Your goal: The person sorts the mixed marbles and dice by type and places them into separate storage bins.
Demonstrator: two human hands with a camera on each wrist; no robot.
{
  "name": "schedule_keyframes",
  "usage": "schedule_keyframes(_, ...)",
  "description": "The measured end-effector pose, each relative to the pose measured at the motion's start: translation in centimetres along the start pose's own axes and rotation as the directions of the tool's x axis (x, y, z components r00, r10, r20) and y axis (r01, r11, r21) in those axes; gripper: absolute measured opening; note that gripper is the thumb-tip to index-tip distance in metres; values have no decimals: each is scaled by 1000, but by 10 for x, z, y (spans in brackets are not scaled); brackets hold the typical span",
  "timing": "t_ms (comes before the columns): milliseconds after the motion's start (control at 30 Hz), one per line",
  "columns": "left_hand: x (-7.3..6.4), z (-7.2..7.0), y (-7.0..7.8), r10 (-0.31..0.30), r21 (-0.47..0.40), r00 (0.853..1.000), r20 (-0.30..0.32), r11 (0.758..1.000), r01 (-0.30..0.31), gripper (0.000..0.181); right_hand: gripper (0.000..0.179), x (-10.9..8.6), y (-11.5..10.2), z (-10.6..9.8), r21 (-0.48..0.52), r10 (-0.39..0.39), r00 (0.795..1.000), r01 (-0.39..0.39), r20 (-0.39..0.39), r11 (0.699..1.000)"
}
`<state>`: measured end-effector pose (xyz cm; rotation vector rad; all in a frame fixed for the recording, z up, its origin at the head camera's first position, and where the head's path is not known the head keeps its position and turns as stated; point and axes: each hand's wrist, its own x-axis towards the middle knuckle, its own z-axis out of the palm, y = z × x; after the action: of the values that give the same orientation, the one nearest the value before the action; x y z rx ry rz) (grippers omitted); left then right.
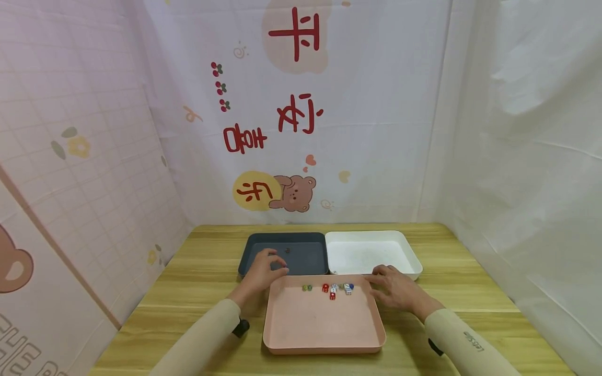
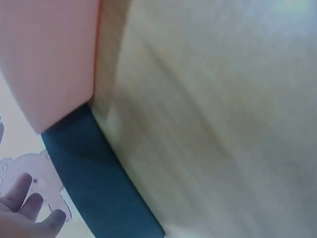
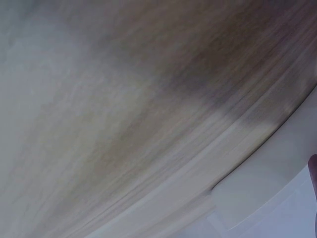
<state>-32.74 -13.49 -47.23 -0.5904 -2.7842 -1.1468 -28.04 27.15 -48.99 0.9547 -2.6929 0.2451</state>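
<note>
A pink tray (image 1: pixel 324 324) stands at the front, with several small dice near its far side. Among them are red dice (image 1: pixel 332 296), white dice (image 1: pixel 348 290) and a greenish pair (image 1: pixel 307 288). My left hand (image 1: pixel 263 272) hovers over the front left of the dark blue tray (image 1: pixel 308 258), fingers loosely bent and holding nothing visible. In the left wrist view its fingers (image 2: pixel 30 206) are spread. A small reddish-brown piece (image 1: pixel 287 250) lies in that tray. My right hand (image 1: pixel 397 289) rests at the pink tray's far right corner, its fingertips by the rim.
A white tray (image 1: pixel 369 250) stands at the back right, beside the dark blue one, with a tiny piece at its near left corner. All three trays sit on a wood-grain table (image 1: pixel 188 292). Printed white cloth (image 1: pixel 376 130) hangs behind and on both sides.
</note>
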Motion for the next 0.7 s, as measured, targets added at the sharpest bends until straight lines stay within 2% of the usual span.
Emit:
schedule_keyframes(267, 8, -12, -3, -76, -48, 995, -58, 996, 74, 12, 34, 0, -1, -1, 10, -2, 1000, 2, -4, 1000)
schedule_keyframes(400, 13, -13, -7, -111, -33, 991, -77, 994, 109, 13, 34, 0, -1, -1, 13, -2, 1000, 2, -7, 1000)
schedule_keyframes(700, 25, -16, -14, -141, 9, 984, -108, 990, 143, 16, 34, 0, -2, -2, 16, -4, 1000, 5, -29, 1000)
